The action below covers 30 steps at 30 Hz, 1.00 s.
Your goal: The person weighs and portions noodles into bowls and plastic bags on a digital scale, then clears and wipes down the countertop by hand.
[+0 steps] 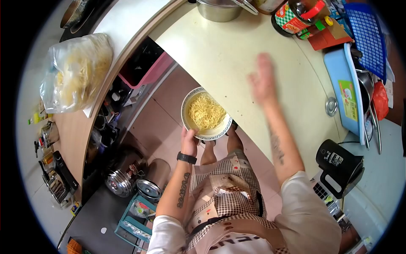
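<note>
My left hand [190, 142] grips the near left rim of a white bowl [208, 136] with a dark patterned edge. Yellow noodles [206, 111] fill the middle of the bowl. It is held low beside the edge of the cream tabletop [211, 51], which hides the bowl's far right part. Over that tabletop, my right hand [263, 82] reaches out, blurred by motion, its fingers stretched and the thumb apart. Nothing shows in it. Small dark crumbs dot the surface between this hand and the table edge.
A bag of noodles [78, 76] lies on the left counter. A steel pot [218, 10] and sauce bottles [292, 19] stand at the back. On the right are a blue bin [340, 84], a metal lid [331, 106] and a black kettle [336, 163]. Steel pots [118, 183] stand at lower left.
</note>
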{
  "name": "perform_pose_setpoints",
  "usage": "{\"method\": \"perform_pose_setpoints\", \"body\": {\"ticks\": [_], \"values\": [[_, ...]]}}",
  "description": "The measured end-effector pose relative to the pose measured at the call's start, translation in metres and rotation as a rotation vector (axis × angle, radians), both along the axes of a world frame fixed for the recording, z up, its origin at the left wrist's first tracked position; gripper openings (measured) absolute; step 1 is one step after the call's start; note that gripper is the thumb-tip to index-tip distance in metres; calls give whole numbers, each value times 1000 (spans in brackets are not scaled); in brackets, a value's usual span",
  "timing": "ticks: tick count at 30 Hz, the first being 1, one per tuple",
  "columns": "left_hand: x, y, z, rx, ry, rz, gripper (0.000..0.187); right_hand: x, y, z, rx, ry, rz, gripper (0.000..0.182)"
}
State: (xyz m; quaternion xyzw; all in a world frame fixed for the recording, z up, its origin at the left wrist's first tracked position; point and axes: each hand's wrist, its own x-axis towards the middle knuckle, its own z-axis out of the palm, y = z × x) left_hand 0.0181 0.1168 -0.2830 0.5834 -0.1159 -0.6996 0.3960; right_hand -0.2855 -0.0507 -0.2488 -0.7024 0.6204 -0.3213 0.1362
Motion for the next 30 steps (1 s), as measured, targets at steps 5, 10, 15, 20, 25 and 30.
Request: {"method": "perform_pose_setpoints", "body": {"ticks": [5,10,15,20,25,30], "values": [[-3,-33,7,-56,-50,174,41,-65,-79,-36,107,485,-242,72],[5,-70,23,-83,-27,247,42,57,-88,-1,184,428,348,78],[21,-79,19,-55,-42,241,42,133,-48,6,159,343,750,89],[24,-92,16,-60,-85,305,40,150,-167,5,17,375,436,76],[36,-114,20,-61,-88,298,38,162,-167,-10,95,393,479,82],[50,-118,21,-61,-45,256,42,166,-76,11,176,208,863,78]]}}
